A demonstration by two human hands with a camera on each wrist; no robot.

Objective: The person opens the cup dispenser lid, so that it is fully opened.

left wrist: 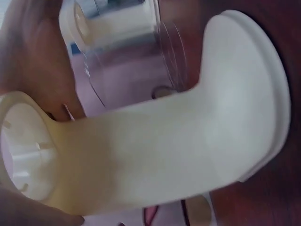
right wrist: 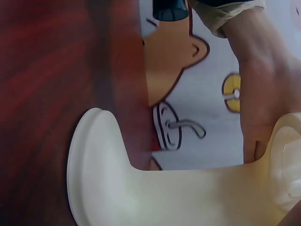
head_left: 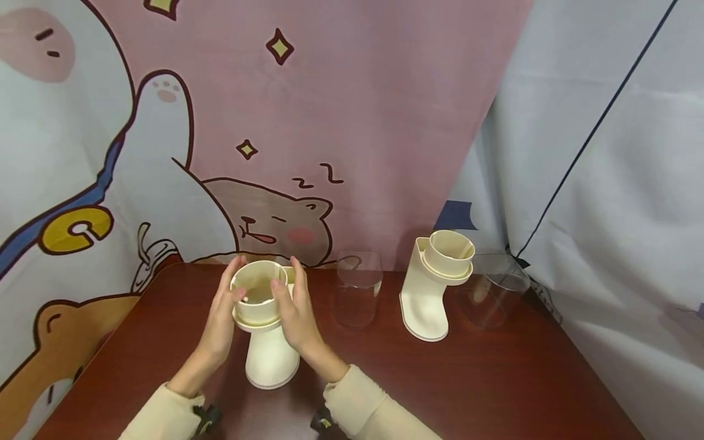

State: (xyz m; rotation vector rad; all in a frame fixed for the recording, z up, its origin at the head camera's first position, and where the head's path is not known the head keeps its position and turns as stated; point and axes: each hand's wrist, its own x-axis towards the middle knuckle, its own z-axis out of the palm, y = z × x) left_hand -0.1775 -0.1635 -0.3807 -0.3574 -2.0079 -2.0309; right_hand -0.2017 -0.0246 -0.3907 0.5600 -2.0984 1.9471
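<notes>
Both hands hold a cream plastic stand [head_left: 273, 357] with a round, open collar [head_left: 257, 313] on top and a rounded foot. My left hand [head_left: 220, 315] grips the left side of the collar, thumb by the rim. On the opposite side my right hand [head_left: 297, 311] grips it, its thumb over the rim. Seen in the left wrist view, the stand's underside [left wrist: 29, 146] is hollow, with small tabs inside. In the right wrist view the foot [right wrist: 96, 165] is close to the table surface.
A second cream stand [head_left: 426, 299] of the same shape stands upright on the dark red table [head_left: 374, 379]. A clear container [head_left: 357, 290] is at its left, and another clear container [head_left: 489, 293] at its right. Cartoon-printed cloth [head_left: 385, 122] hangs behind the table.
</notes>
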